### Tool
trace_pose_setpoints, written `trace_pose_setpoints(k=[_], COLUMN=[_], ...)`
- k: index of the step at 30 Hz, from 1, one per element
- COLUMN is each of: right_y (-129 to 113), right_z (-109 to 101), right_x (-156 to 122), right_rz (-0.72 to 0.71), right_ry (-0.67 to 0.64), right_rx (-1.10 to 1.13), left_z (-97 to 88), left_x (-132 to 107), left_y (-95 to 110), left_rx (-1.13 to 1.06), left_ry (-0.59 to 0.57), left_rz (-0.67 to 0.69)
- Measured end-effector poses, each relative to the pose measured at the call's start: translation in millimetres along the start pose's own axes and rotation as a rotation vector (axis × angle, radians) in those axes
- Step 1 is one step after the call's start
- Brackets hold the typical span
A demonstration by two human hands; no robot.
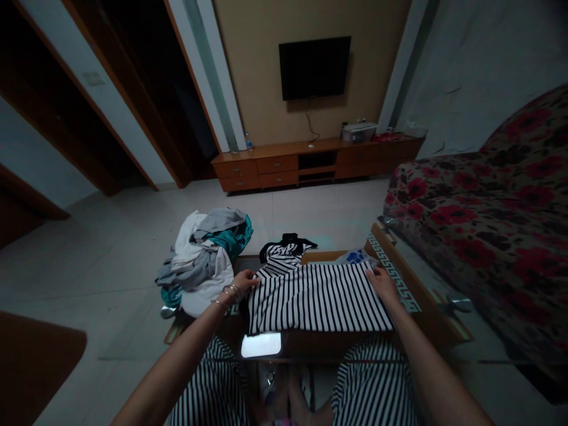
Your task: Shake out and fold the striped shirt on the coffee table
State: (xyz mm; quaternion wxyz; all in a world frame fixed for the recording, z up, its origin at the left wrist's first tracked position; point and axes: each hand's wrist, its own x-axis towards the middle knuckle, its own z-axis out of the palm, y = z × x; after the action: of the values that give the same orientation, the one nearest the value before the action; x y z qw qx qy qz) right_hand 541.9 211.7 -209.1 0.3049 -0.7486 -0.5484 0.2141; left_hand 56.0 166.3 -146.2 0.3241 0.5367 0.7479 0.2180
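A black-and-white striped garment (319, 299) lies spread on a glass-topped table, its body flat and partly folded. Its far upper-left part, with black trim (288, 239), is bunched up beyond the flat section. My left hand (244, 282), with bracelets at the wrist, pinches the garment's far left corner. At the far right corner, my right hand (382, 283) has thumb and fingers closed on the cloth edge. Left of the garment sits a heap of clothes (204, 260) in white, grey and teal.
Under the glass, a wooden table frame (393, 278) with a white key pattern shows. A bright white rectangle (261, 345) is at the near side. Beyond stand a low wooden TV cabinet (277, 168) and, to the right, a flowered sofa (488, 195).
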Motion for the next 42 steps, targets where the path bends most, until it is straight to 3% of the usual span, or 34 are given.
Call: trace_pose_setpoints(k=[3, 7, 11, 14, 18, 22, 30, 42], right_y=[20, 37, 39, 37, 38, 36, 23, 10], right_z=[-5, -6, -7, -9, -8, -7, -10, -12], right_x=[-29, -62, -78, -81, -80, -78, -82, -89], right_rz=[0.028, 0.005, -0.045, -0.056, -0.047, -0.063, -0.022, -0.039], right_ry=[-0.052, -0.018, -0.018, -0.021, -0.013, -0.014, -0.001, 0.005], right_rx=[-0.011, -0.077, -0.126, -0.145, -0.169, -0.151, -0.203, -0.272], left_z=[14.7, 52.5, 71.5, 60.9, 33.2, 17.0, 17.0, 12.3], left_x=[-35, -82, -100, -90, -67, -54, -41, -27], left_y=[1, 1, 0, 0, -4, -12, -14, -2], left_rx=[0.052, 0.277, 0.373, 0.293, 0.211, 0.262, 0.346, 0.281], left_ry=[0.105, 0.241, 0.274, 0.311, 0.262, 0.238, 0.18, 0.116], left_rz=[0.086, 0.281, 0.264, 0.152, -0.03, -0.099, -0.114, -0.129])
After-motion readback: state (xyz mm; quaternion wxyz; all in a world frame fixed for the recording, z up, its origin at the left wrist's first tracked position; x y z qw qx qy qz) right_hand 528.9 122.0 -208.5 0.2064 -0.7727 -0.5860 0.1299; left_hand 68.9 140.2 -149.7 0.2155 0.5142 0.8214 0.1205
